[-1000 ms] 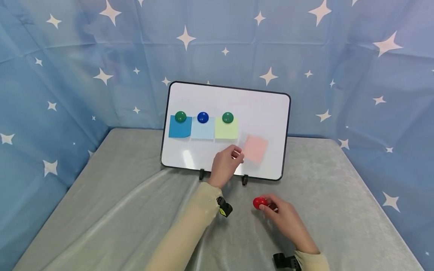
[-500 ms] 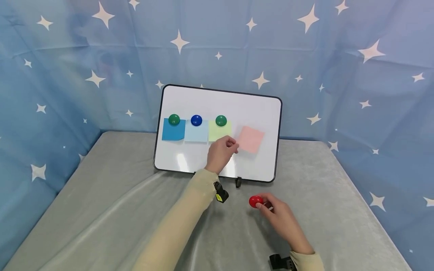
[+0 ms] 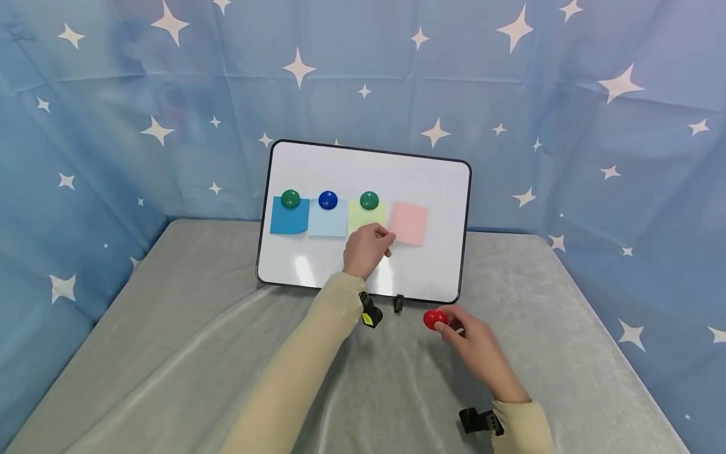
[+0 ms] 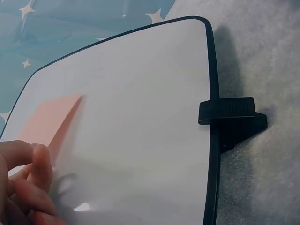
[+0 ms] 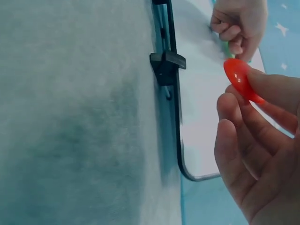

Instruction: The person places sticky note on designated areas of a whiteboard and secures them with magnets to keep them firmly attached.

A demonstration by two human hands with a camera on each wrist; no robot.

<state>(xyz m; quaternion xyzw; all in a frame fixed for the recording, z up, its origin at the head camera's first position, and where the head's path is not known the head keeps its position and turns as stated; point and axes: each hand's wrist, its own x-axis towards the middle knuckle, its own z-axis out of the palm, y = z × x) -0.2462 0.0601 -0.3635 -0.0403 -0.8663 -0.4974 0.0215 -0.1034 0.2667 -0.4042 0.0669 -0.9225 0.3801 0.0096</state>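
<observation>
My left hand [image 3: 365, 251] pinches the lower left corner of a pink sticky note [image 3: 409, 224] against or just in front of the whiteboard [image 3: 323, 258]. In the left wrist view the pink note [image 4: 51, 119] tilts off the board, its near edge raised. To its left hang a yellow-green note [image 3: 363, 213] under a green magnet [image 3: 369, 200], a light blue note [image 3: 328, 222] under a blue magnet [image 3: 328, 200], and a dark blue note [image 3: 289, 217] under another green magnet [image 3: 290, 198]. My right hand [image 3: 479, 347] holds a round red magnet [image 3: 435, 319] between thumb and fingers, below the board.
The whiteboard leans back on a stand with black clips [image 3: 399, 304] at its lower edge. Grey cloth [image 3: 170, 353] covers the table, with creases at left. A blue star-patterned curtain [image 3: 363, 50] hangs behind and at both sides.
The left hand has brought the pink note up and left, straighter and beside the yellow-green note. The right hand has risen slightly towards the board with the red magnet. The head view has shifted somewhat.
</observation>
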